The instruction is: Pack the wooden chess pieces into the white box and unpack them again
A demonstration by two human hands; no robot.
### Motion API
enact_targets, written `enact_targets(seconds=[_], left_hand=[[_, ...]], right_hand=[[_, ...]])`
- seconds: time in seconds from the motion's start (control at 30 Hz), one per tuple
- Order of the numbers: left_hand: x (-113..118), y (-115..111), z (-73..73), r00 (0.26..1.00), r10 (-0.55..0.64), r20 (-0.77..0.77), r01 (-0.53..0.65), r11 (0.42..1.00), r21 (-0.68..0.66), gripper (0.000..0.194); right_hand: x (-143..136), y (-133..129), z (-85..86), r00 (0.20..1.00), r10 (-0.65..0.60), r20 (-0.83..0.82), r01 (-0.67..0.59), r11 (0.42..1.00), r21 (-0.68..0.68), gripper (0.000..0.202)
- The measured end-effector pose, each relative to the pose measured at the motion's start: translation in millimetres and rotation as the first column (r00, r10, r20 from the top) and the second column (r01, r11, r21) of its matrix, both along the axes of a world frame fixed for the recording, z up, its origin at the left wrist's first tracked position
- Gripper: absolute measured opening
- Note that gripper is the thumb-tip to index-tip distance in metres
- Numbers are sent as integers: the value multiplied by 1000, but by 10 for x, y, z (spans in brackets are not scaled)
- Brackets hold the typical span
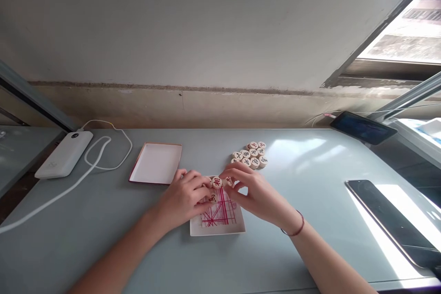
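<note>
A shallow white box [217, 230] with a red-lined board pattern on its bottom sits in front of me. Along its far edge lies a round Chinese chess piece [217, 182] with a red character. My left hand [186, 195] reaches over the box's left side, fingers curled on a dark-lettered chess piece [212, 198]. At the far right corner, my right hand [255, 189] pinches a red-lettered chess piece [229, 181] between thumb and fingers. Just beyond that hand, several more Chinese chess pieces [254, 152] are grouped on the table, some partly hidden by my fingers.
A white box lid [156, 161] lies to the left on the grey table [275, 257]. Farther left is a white power bank [65, 154] with a white cable [69, 188]. One phone [389, 220] lies at right; another dark-screened device [363, 127] leans at the back right.
</note>
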State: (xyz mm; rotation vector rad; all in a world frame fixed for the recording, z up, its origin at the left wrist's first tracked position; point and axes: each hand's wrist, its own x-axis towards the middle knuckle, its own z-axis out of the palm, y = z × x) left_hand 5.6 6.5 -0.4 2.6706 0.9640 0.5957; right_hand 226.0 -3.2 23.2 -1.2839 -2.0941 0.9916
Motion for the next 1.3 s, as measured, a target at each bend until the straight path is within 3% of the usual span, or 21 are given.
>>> enact_targets(seconds=[0.07, 0.27, 0.43, 0.63, 0.8, 0.9, 0.97, 1.03, 1.07, 1.17, 1.3], left_hand=[[-20, 13, 21, 999, 32, -9, -32, 999, -11, 16], [-46, 20, 9, 993, 48, -108, -62, 990, -126, 54], [-45, 7, -78, 987, 70, -147, -97, 978, -186, 58], [-31, -5, -80, 987, 84, -139, -111, 973, -200, 54], [-12, -21, -49, 985, 88, -148, -121, 965, -233, 58], [-12, -22, -25, 984, 92, -151, -130, 956, -262, 62], [-16, -16, -13, 985, 93, -147, -131, 952, -275, 62], [-22, -9, -8, 986, 92, -142, -130, 951, -280, 63], [-25, -5, -8, 986, 92, -142, -129, 951, -279, 63], [-30, 4, -9, 985, 89, -146, -127, 953, -274, 63], [-42, 19, -5, 988, 90, -125, -119, 960, -254, 61]], right_hand=[[-30, -48, 16, 997, 31, 76, -34, 999, 38, 18], [-145, -121, -66, 948, 116, 296, -187, 956, 227, 12], [-161, -127, -160, 870, 83, 486, -242, 931, 274, 9], [-259, -142, -264, 826, 32, 563, -240, 923, 299, 12], [-201, -108, -157, 923, 32, 384, -119, 971, 206, 14], [-5, 99, -7, 960, -123, 253, 87, 985, 148, 20], [171, 344, 63, 893, -336, 299, 271, 933, 237, 21], [346, 629, 84, 751, -501, 430, 407, 864, 296, 24], [422, 765, 77, 679, -526, 512, 442, 850, 287, 26], [570, 1076, 12, 587, -408, 699, 433, 888, 154, 33], [589, 1218, -76, 590, -314, 744, 386, 919, 82, 31]])
